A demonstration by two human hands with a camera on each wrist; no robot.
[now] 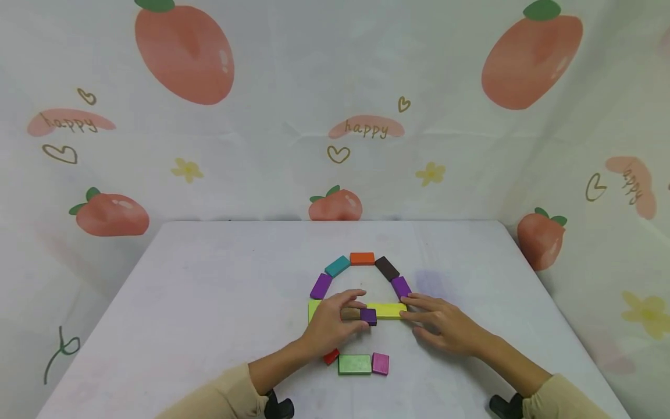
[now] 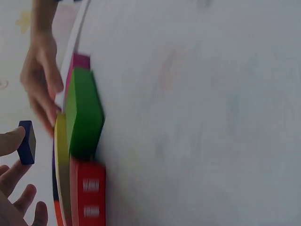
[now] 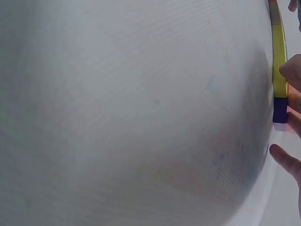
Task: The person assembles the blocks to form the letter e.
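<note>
My left hand [image 1: 331, 320] pinches a small dark purple block [image 1: 369, 316] between thumb and fingers, above the table; in the left wrist view this block [image 2: 27, 143] is apart from the others. My right hand [image 1: 445, 323] has its fingers spread, with fingertips at the right end of a long yellow block [image 1: 387, 311] and the lower end of a purple block [image 1: 401, 287]. A brownish block [image 1: 350, 313] shows left of the yellow one, partly hidden by my left hand. A yellow-green block [image 1: 313, 307] lies at the row's left end, also partly covered.
Above the row, an arch holds a purple block [image 1: 321, 286], a teal block [image 1: 337, 266], an orange block [image 1: 362, 259] and a dark brown block [image 1: 387, 268]. Nearer lie a red block [image 1: 331, 357], a light green block [image 1: 354, 365] and a pink block [image 1: 380, 364] on the white table [image 1: 209, 291].
</note>
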